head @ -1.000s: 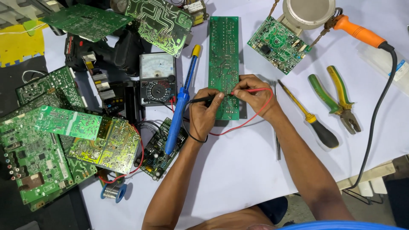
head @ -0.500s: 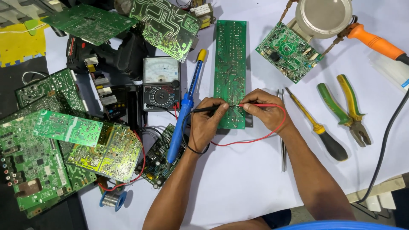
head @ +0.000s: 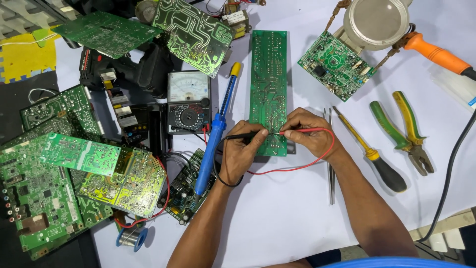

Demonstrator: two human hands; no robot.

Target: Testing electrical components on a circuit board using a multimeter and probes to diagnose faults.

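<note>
Item: long green circuit board, lying flat and lengthwise on the white tabletop; all positions below are given from this board. Left hand: at the board's near left corner, fingers closed around a black test probe whose tip meets the board's lower part. Right hand: at the near right edge, fingers pinched shut on a red test probe, tip pointing inward to touch the board close to the black tip. Red lead wire: loops round the right hand and runs below the board's near end. Analogue multimeter: just left of the board, dial face up. Blue-handled soldering iron: between multimeter and board, lying at a slant, yellow end away from the person. Tweezers: just right of the board, parallel to it. Yellow-and-black screwdriver: further right. Green-and-yellow pliers: beyond the screwdriver. Small square circuit board: to the upper right, under a round magnifier. Orange-handled tool: far upper right. Heap of assorted green boards: well to the left. Solder spool: lower left, near the tabletop edge.
</note>
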